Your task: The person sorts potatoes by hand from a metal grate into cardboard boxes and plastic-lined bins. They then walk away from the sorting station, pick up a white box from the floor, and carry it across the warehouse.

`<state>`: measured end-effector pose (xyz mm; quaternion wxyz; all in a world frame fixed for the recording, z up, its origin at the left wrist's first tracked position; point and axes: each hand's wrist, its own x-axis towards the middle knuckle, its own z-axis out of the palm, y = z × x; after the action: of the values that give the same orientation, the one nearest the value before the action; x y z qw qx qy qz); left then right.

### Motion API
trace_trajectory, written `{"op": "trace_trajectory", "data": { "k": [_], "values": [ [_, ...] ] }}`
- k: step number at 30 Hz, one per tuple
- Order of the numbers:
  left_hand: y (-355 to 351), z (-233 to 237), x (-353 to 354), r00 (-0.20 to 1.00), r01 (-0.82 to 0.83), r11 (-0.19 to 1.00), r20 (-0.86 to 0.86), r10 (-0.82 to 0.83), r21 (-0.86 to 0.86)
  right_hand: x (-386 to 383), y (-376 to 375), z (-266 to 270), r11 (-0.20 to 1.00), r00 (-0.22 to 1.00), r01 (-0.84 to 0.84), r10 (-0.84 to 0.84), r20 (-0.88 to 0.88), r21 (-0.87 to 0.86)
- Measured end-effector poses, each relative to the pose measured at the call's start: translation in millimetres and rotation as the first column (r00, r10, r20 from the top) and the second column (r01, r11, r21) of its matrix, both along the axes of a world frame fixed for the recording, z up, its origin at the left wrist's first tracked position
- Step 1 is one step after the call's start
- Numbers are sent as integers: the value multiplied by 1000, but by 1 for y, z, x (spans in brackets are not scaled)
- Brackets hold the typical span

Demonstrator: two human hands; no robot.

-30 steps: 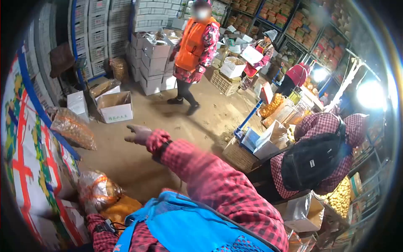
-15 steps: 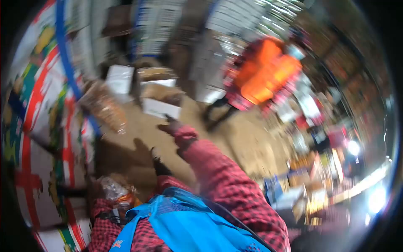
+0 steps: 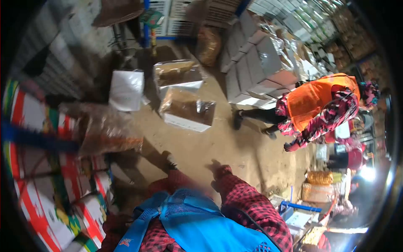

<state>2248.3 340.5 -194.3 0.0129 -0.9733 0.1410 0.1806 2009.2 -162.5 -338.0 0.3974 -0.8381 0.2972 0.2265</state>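
My right hand (image 3: 220, 171) reaches forward over the brown floor at the end of a red-and-black checked sleeve (image 3: 247, 197). Its fingers look apart, with nothing visible in them. The nearest things ahead of it are two open white cartons, a front carton (image 3: 189, 110) and a rear carton (image 3: 178, 75), both with clear plastic liners. At lower left, my left sleeve (image 3: 114, 229) is in deep shadow and I cannot make out the left hand. A clear plastic bag (image 3: 109, 130) with orange-brown contents rests beside the printed boxes on the left.
Printed red, white and green boxes (image 3: 37, 201) are stacked on the left. A white package (image 3: 126, 90) lies near the cartons. A person in an orange vest (image 3: 321, 101) bends at the right, by stacked cartons (image 3: 260, 63). A blue-edged table (image 3: 300, 207) stands at lower right.
My view has swung, bringing the cartons and bag closer. The person in the orange vest appears farther right. The plastic bag with orange contents by my left hand is out of sight.
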Motion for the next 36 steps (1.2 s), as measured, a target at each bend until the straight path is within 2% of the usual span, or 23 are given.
{"op": "trace_trajectory", "data": {
  "k": [1,2,6,9,11,12,13,16,19,23,29,30,31,32,33,34,35,36],
  "values": [
    [-25,-14,44,999,37,997,7,-36,-68,17,-2,27,950,919,312,-307,-246,-20],
    [-48,-29,92,997,74,989,22,-72,-126,-29,-29,-16,994,936,-109,91,-341,-34],
    [-160,-105,283,960,279,907,79,-268,-317,-94,-48,109,971,777,114,-220,-590,-212],
    [-261,-158,453,909,416,857,138,-393,-304,-152,-6,187,913,605,306,-405,-685,-270],
    [-300,-176,526,895,446,865,126,-428,-231,-170,55,236,870,505,416,-462,-729,-263],
    [-306,-186,543,893,449,873,105,-437,-191,-171,83,261,847,455,466,-477,-752,-255],
    [-308,-177,556,896,442,882,110,-429,-161,-181,111,282,822,418,514,-490,-765,-246],
    [-318,-187,598,876,483,872,73,-478,-85,-166,195,309,692,260,688,-516,-816,-219],
    [-317,-191,623,870,493,868,36,-492,-53,-141,252,301,555,140,808,-510,-849,-201],
    [-322,-187,625,855,516,855,-30,-518,-51,-111,286,284,417,43,886,-512,-858,-204],
    [-321,-131,605,842,516,852,-130,-523,-85,-99,299,260,271,-44,936,-540,-841,-223],
    [-323,-114,600,840,516,851,-140,-524,-93,-95,297,261,254,-41,942,-561,-827,-219],
    [-326,-91,592,835,521,848,-150,-530,-98,-85,300,270,281,45,942,-649,-759,-184],
    [-331,-65,583,830,522,846,-160,-534,-114,-100,313,251,267,59,950,-665,-744,-164],
    [-337,-36,570,829,514,848,-178,-530,-129,-122,335,227,598,441,793,-695,-568,-116],
    [-343,-3,554,825,509,849,-199,-529,-145,-137,352,206,836,760,521,-547,-352,-173],
    [-347,29,541,828,492,854,-212,-519,-169,-116,358,215,709,621,687,-687,-377,-161],
    [-350,66,527,828,473,860,-238,-508,-190,-99,362,218,698,621,699,-700,-352,-155]
  ]
}}
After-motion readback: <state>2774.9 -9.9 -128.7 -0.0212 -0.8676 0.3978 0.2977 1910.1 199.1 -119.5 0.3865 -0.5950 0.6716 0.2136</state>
